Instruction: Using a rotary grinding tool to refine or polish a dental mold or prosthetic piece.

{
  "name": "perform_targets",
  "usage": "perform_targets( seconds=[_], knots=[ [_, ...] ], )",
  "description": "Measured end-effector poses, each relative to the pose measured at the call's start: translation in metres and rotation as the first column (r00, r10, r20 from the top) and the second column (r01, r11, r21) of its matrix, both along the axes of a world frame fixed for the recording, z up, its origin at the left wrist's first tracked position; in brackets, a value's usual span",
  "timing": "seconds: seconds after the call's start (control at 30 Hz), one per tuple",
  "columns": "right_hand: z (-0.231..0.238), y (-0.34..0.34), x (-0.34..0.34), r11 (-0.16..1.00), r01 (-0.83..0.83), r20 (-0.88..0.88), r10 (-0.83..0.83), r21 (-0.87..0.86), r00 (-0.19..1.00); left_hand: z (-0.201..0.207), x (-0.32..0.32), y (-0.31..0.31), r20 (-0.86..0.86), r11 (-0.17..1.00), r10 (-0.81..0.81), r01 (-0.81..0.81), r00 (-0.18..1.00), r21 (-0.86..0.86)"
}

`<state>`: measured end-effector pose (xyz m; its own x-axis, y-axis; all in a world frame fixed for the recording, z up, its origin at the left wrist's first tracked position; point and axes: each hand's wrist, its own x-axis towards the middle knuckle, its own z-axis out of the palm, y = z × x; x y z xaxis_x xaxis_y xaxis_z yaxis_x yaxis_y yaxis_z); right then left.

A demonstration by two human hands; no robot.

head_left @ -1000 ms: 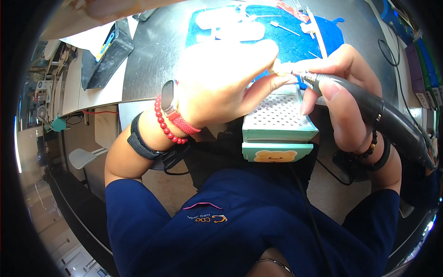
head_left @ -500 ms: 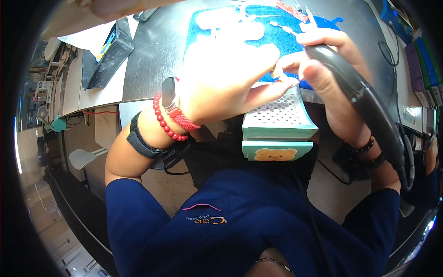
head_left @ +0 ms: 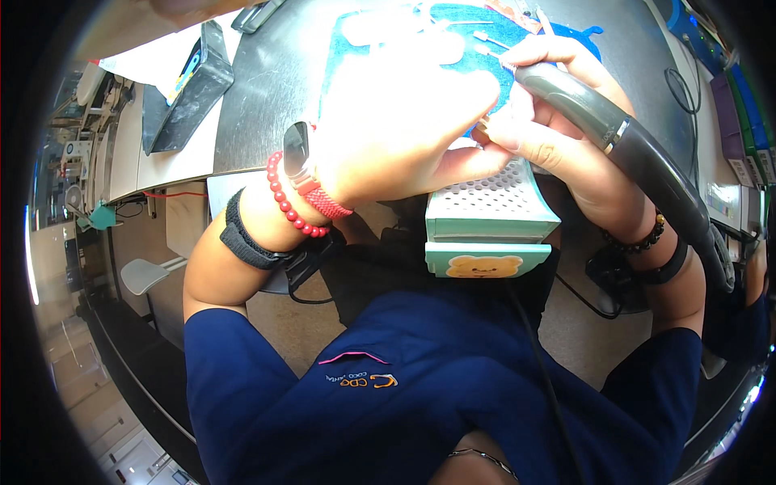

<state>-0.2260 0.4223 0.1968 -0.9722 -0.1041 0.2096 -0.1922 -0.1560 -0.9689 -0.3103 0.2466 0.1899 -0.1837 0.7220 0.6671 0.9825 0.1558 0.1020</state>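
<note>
My left hand [head_left: 396, 129], washed out by bright light, pinches a small yellowish piece [head_left: 482, 124] between thumb and fingers; most of the piece is hidden. Closed around a dark, thick, pen-like rotary handpiece [head_left: 618, 133] is my right hand [head_left: 566, 121]. Its fingertips meet those of my left hand beside the piece. The handpiece slants from the hands toward the lower right, with a cord at its rear end; its front tip I cannot make out. Below both hands sits a mint-green box [head_left: 489, 229] with a perforated top and a bear picture on its front.
A blue mat [head_left: 473, 16] lies on the dark worktop [head_left: 263, 105], with glaring white objects and thin tools [head_left: 489, 39] on it. At the left stands a black open box [head_left: 190, 101]. Coloured binders [head_left: 740, 121] and a cable [head_left: 683, 89] are at the right.
My right hand has turned and come closer to my left fingers. The handpiece has swung, its rear end rising and its front shifting up and left. My left hand has barely moved.
</note>
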Motion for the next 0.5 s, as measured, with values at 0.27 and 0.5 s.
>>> perform_targets(
  seconds=[0.27, 0.5],
  knots=[
    [0.012, 0.026, 0.012, 0.961, 0.037, -0.159, 0.007, 0.273, 0.987, -0.003, 0.006, -0.005, 0.022, 0.994, 0.108, -0.107, 0.994, -0.010],
    [0.016, 0.022, 0.022, 0.941, 0.070, -0.088, -0.043, 0.330, 0.995, -0.006, 0.007, -0.005, 0.012, 0.991, 0.124, -0.125, 0.992, 0.041]
  ],
)
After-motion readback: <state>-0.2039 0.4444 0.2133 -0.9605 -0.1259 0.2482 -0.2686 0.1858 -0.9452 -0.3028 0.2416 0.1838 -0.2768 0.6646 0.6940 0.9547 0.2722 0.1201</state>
